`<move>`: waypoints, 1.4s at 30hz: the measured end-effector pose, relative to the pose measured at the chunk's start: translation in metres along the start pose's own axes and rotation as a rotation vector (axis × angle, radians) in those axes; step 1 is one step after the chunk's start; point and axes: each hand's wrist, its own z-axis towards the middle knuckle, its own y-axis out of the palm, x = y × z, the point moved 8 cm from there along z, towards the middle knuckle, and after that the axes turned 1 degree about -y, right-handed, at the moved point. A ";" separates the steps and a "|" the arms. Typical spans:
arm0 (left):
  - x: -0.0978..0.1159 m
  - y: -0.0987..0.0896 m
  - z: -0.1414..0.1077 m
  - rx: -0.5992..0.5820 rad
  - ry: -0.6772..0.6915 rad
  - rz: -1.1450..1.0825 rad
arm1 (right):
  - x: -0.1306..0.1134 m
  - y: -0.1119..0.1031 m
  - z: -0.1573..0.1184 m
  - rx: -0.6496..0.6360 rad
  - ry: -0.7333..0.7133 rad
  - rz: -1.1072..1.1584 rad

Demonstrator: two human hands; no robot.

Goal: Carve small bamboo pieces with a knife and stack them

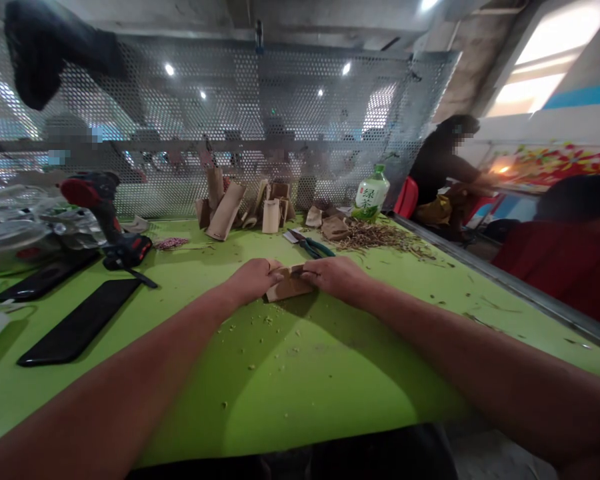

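Bark-like tan piece [290, 289] is lying directly between the hands at mid-bench [325, 400], its long axis running roughly left to right, right end angling slightly far. Left hand [253, 279] is gripping the left end, right hand [340, 277] the right end; neither is being clearly nearer. Something dark is showing at the right fingertips; cannot tell whether tool or shadowed edge. Pale crumbs [269, 321] are lying on the near side. Pliers [319, 248] are resting just beyond the right hand, obstructing the far side there. Brown shavings [380, 238] are spreading far right, near a bottle [371, 197]; other tan pieces [227, 212] are standing far. Drill [94, 207] is standing left, beyond a black slab [80, 323].
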 end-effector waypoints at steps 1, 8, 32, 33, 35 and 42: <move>0.000 0.000 0.000 0.002 0.000 -0.001 | 0.000 0.001 0.001 -0.016 -0.004 -0.006; 0.002 -0.001 -0.002 -0.007 -0.026 0.004 | -0.004 0.010 0.004 -0.114 -0.058 -0.059; 0.006 -0.002 -0.001 -0.023 0.038 0.001 | 0.006 0.001 0.001 0.131 0.005 -0.076; 0.005 -0.002 -0.001 -0.025 0.038 0.006 | 0.004 0.001 0.000 0.123 0.001 -0.078; 0.004 -0.001 -0.001 -0.031 0.038 0.010 | 0.001 0.001 -0.001 0.097 -0.008 -0.081; 0.005 -0.002 -0.002 -0.020 0.040 0.037 | -0.004 0.000 -0.001 0.041 -0.016 -0.057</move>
